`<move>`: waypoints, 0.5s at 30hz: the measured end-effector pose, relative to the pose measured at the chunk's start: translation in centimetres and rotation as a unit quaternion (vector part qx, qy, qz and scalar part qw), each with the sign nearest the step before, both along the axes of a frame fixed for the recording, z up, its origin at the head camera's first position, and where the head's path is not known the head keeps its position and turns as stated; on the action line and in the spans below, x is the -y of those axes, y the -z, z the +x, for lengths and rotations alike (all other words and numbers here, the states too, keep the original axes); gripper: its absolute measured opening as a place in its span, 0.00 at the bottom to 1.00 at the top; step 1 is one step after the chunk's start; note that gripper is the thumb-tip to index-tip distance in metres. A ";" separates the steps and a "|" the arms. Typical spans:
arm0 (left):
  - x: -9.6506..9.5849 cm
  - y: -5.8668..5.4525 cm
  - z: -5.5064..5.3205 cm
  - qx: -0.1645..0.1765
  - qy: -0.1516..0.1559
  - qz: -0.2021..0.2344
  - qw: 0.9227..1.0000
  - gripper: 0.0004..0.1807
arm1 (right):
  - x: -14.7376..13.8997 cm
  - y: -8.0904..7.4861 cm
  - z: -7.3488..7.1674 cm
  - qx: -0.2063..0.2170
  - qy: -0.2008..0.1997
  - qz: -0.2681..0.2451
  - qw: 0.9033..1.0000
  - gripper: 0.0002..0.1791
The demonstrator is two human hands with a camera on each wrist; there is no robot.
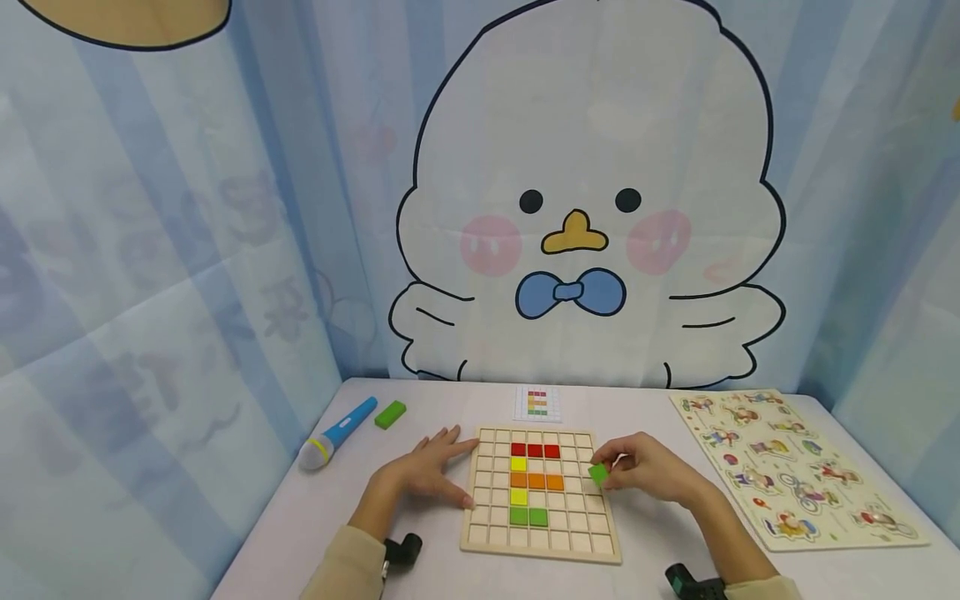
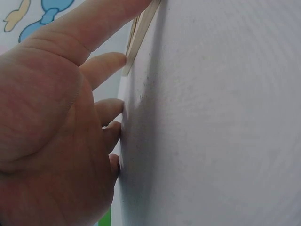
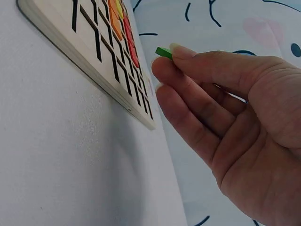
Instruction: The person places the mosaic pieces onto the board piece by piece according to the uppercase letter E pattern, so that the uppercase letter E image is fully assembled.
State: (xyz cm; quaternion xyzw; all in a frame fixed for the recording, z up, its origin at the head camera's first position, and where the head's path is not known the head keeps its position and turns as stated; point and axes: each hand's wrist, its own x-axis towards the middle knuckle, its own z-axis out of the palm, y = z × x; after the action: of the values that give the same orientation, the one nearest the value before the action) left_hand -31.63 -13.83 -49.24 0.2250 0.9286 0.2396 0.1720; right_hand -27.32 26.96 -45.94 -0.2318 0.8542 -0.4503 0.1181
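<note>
A wooden grid board (image 1: 492, 533) lies on the table, with red, yellow, orange and green square tiles in some of its cells. Two green tiles (image 1: 528, 517) sit side by side in a lower row. My right hand (image 1: 651, 470) pinches another green tile (image 1: 597, 473) between thumb and fingertips, just above the board's right edge; the right wrist view shows this green tile (image 3: 163, 52) held clear of the board. On the other side, my left hand (image 1: 429, 468) touches the board's left edge with thumb and index finger, its fingers spread.
Behind the board lies a small pattern card (image 1: 537, 403). A toy microphone (image 1: 341, 433) and a green block (image 1: 391, 414) are at the back left. A large illustrated wooden puzzle board (image 1: 795, 467) takes up the right side. A printed curtain (image 1: 585, 333) hangs behind the table.
</note>
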 end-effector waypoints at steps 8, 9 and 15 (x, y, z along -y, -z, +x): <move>0.0 0.1 -0.1 0.002 0.001 -0.001 1.000 0.56 | 1.7 0.0 0.4 -0.077 -0.003 0.038 0.996 0.14; 0.0 0.1 -0.1 0.003 0.001 -0.001 1.000 0.56 | 1.9 -0.1 0.4 -0.087 -0.004 0.043 0.995 0.14; 0.0 0.2 -0.2 0.002 0.001 -0.001 1.000 0.56 | 3.2 0.1 0.5 -0.110 -0.010 0.048 0.993 0.13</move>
State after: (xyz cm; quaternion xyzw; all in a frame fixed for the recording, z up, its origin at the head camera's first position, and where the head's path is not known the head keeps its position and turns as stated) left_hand -31.81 -13.84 -49.42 0.2256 0.9283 0.2391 0.1739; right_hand -26.78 23.74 -46.01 -0.2828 0.8802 -0.3793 0.0385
